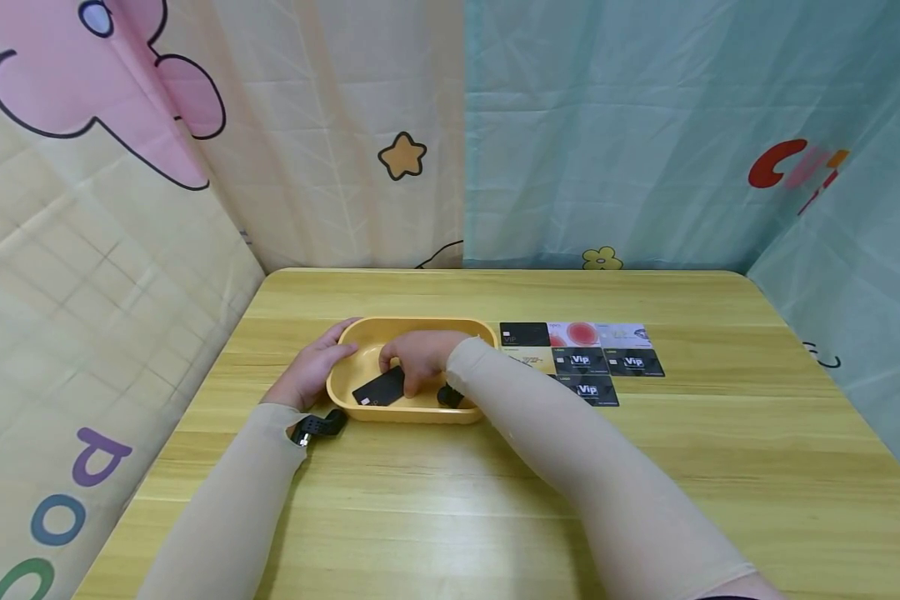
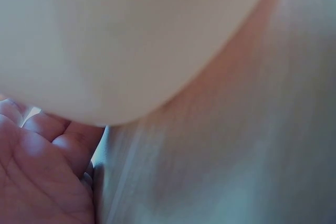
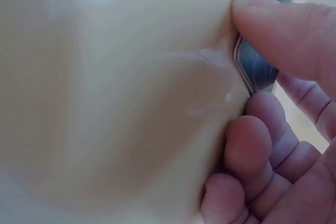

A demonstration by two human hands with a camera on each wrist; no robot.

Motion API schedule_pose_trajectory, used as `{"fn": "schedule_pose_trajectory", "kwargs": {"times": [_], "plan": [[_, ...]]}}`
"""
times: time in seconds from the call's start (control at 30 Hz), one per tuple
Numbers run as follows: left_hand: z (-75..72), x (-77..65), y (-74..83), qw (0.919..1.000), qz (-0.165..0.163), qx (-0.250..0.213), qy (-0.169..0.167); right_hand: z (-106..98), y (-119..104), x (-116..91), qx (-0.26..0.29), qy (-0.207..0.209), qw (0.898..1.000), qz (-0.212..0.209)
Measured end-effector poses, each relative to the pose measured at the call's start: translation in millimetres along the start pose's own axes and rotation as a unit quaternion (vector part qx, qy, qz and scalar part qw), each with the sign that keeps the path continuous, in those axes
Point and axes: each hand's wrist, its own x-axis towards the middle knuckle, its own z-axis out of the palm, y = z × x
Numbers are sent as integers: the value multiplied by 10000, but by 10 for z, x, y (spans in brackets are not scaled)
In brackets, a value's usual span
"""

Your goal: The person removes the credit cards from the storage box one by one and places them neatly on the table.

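Note:
A yellow oval plastic tray [image 1: 412, 414] stands on the wooden table. My left hand [image 1: 315, 362] grips its left end, thumb over the rim and the other fingers outside; in the left wrist view the palm [image 2: 42, 177] lies beside the tray's pale curved wall [image 2: 121, 77]. Inside the tray, my right hand [image 1: 420, 358] pinches a black card [image 1: 381, 389], which lies slanted close over the tray floor. The right wrist view shows the thumb [image 3: 283, 35] across the dark card [image 3: 257, 66], with fingers curled at its lower edge.
Right of the tray, cards lie in rows: a black VIP card [image 1: 523, 334], a card with a red circle [image 1: 574, 334], a pale card [image 1: 624, 336], a gold card [image 1: 528, 358] and several dark Vip cards [image 1: 634, 362]. My right forearm [image 1: 570, 450] partly covers the lowest row. Curtains [image 1: 330, 167] enclose the table.

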Motion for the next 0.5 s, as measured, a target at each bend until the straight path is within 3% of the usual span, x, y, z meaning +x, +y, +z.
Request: {"fn": "schedule_pose_trajectory", "kwargs": {"times": [0.5], "plan": [[-14,12,-12,10000,-9,-15,15,-40,3,-17,-168,-25,9993,-326]]}}
